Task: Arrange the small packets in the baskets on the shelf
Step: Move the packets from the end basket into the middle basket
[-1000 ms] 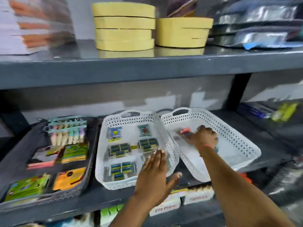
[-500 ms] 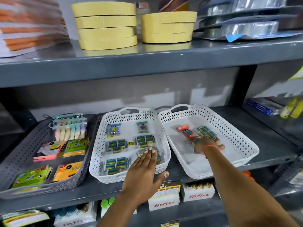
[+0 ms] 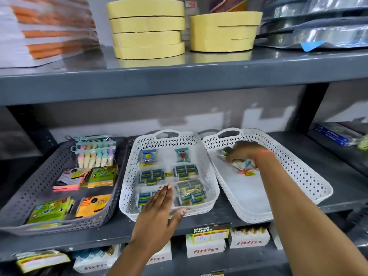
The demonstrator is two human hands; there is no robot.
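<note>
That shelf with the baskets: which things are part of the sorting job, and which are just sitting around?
Part of the job:
middle white basket
right white basket
small packets
left hand
right hand

Just lying about:
grey basket of stationery
yellow discs
fitfizz boxes

Grey metal shelving (image 3: 179,80) against a patchy grey wall (image 3: 139,120).
</note>
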